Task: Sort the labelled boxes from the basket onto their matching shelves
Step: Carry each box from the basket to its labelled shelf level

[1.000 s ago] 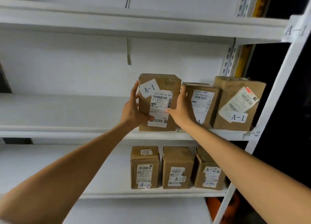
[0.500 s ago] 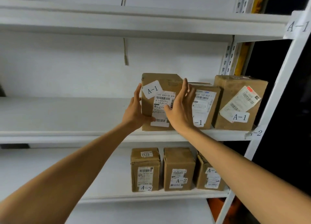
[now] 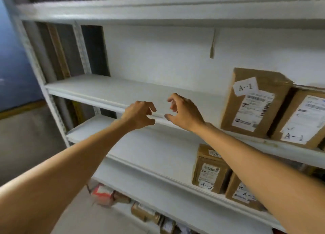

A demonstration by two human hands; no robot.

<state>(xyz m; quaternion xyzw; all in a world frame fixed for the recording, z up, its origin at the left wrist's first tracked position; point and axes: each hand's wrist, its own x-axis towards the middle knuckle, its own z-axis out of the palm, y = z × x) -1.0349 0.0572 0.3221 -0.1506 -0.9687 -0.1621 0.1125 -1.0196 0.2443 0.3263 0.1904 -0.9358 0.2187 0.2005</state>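
A brown cardboard box labelled A-1 (image 3: 255, 101) stands upright on the middle white shelf (image 3: 109, 91), with a second A-1 box (image 3: 300, 117) touching its right side. My left hand (image 3: 139, 115) and my right hand (image 3: 184, 112) hover empty in front of the shelf edge, left of the boxes, fingers loosely curled and apart. On the shelf below (image 3: 158, 156) stand two boxes marked A-2, one (image 3: 210, 168) fully visible and another (image 3: 244, 191) partly hidden by my right forearm.
A white metal upright (image 3: 35, 61) frames the rack's left side. Under the lowest shelf, several more parcels (image 3: 144, 212) lie blurred near the floor. A top shelf (image 3: 158, 10) spans overhead. A grey floor (image 3: 26, 137) opens to the left.
Both hands let go of the A-1 box, which stays on the shelf, and drew back to the left. The view has swung left and down.
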